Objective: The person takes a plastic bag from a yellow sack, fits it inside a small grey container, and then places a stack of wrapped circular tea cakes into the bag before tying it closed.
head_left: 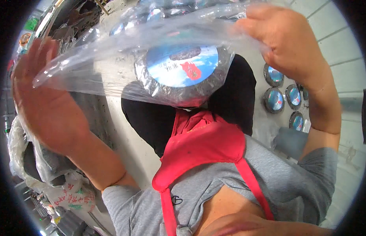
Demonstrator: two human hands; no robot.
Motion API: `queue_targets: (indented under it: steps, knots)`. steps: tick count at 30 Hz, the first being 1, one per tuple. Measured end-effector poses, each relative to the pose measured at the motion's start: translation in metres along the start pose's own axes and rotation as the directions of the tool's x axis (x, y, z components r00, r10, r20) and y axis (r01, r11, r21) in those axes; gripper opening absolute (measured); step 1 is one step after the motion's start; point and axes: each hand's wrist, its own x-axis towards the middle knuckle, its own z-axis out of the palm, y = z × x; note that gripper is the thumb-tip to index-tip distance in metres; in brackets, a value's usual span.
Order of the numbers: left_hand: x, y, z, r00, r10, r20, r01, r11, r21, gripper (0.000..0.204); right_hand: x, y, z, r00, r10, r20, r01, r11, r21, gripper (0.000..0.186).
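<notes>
A large clear plastic bag [100, 55] stretches across the upper view, with a round, dark disc-shaped package bearing a blue label [183, 65] inside or beneath it, above my knees. My right hand [275, 43] grips the bag's upper right part with curled fingers. At the left, my left hand [49, 90] is slightly blurred, its fingers stretched upward and the bag lying against it. I wear a red apron [198, 145] over a grey shirt and black trousers.
Several similar round packages [274, 100] lie on the pale floor [114, 122] at the right, and more are at the top behind the bag. A crumpled white sack [72, 196] and other clutter line the left side. Pale panels with seams [332, 31] show at the far right.
</notes>
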Motion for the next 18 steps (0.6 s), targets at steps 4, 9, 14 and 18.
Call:
queue_targets:
  steps: [4, 9, 14, 18]
  knots:
    - [-0.018, 0.009, 0.056, 0.862, -0.103, 0.496, -0.307, 0.673, 0.673, 0.024, 0.003, 0.013, 0.048, 0.907, -0.171, -0.385, 0.205, 0.977, 0.05, 0.015]
    - [-0.023, -0.037, 0.107, 0.568, -0.477, 0.671, -0.383, 0.568, 0.728, 0.029, -0.004, -0.005, 0.066, 0.759, -0.198, -0.621, 0.311, 0.947, 0.078, 0.008]
    - [-0.001, -0.031, 0.104, 0.451, -0.704, 0.548, -0.368, 0.413, 0.833, 0.014, -0.025, -0.002, 0.083, 0.764, -0.299, -0.573, 0.391, 0.92, 0.041, 0.01]
    - [0.007, -0.046, 0.122, 0.514, -0.591, 0.622, -0.626, 0.236, 0.743, 0.009, -0.033, -0.003, 0.092, 0.782, -0.296, -0.549, 0.41, 0.907, 0.096, 0.012]
